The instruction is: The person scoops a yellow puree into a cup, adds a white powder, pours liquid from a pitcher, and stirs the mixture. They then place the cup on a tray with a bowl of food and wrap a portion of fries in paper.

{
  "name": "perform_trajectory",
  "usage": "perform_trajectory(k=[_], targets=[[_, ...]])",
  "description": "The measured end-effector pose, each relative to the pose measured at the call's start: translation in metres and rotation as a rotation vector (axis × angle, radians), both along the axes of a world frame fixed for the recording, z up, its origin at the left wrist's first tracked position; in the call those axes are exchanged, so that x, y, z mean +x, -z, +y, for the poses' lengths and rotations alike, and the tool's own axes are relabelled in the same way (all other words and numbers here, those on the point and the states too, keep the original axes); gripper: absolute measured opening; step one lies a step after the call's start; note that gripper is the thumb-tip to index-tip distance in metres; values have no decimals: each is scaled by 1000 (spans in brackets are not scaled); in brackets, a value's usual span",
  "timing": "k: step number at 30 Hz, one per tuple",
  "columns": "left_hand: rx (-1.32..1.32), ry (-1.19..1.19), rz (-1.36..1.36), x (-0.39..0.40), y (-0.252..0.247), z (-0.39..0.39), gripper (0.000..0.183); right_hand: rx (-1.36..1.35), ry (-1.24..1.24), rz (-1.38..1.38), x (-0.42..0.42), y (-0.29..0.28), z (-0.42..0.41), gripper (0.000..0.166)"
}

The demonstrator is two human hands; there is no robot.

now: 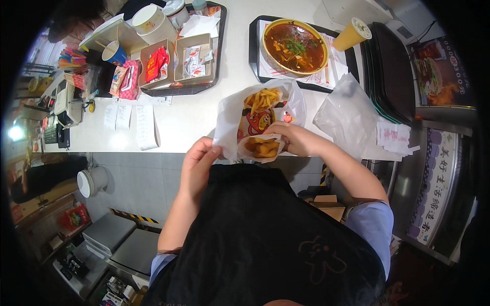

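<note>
A white plastic bag [227, 114] lies wide-mouthed at the counter's front edge, and my left hand [199, 162] pinches its rim at the left. Inside it, on the far side, is a printed paper pouch of French fries [263, 98]. My right hand [300, 138] reaches in from the right and grips a second paper pouch [249, 155]. Golden fried pieces [264, 147] fill that pouch, at the near side of the bag. The right fingertips are partly hidden between the two pouches.
Beyond the bag, a bowl of red soup [296, 46] stands on a black tray [254, 49], beside a yellow cup [351, 34]. Another plastic bag [344, 114] and stacked trays [392, 72] are at right. A tray with sauce packets [157, 65] and receipts [145, 128] are at left.
</note>
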State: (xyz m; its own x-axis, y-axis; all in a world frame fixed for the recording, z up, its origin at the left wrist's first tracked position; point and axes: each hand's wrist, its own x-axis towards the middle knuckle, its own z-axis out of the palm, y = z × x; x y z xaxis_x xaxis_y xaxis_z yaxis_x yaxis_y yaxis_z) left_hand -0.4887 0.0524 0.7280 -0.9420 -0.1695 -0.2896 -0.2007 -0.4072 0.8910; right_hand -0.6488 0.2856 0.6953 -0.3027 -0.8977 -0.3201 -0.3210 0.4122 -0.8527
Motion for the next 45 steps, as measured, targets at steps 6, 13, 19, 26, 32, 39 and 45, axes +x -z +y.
perform_trajectory(k=[6, 13, 19, 26, 32, 39, 45], targets=[[60, -26, -40, -6, -5, 7, 8, 0, 90, -117, 10, 23, -19, 60], [130, -111, -18, -9, -15, 11, 6, 273, 12, 336, 14, 29, -7, 45], [101, -155, -37, -6, -11, 14, 6, 580, -137, 467, 7, 7, 8, 44], [156, -197, -60, -8, -8, 16, 5, 203, -49, 593, 25, 5, 8, 50], [116, -209, -52, -7, -13, 20, 5, 141, 53, 482, 25, 19, 5, 35], [130, -204, -76, -4, -11, 21, 5, -5, 148, 478, 19, 50, 10, 21], [138, -191, -80, -2, -7, 23, 5, -4, 182, 278, 19, 43, 6, 25]])
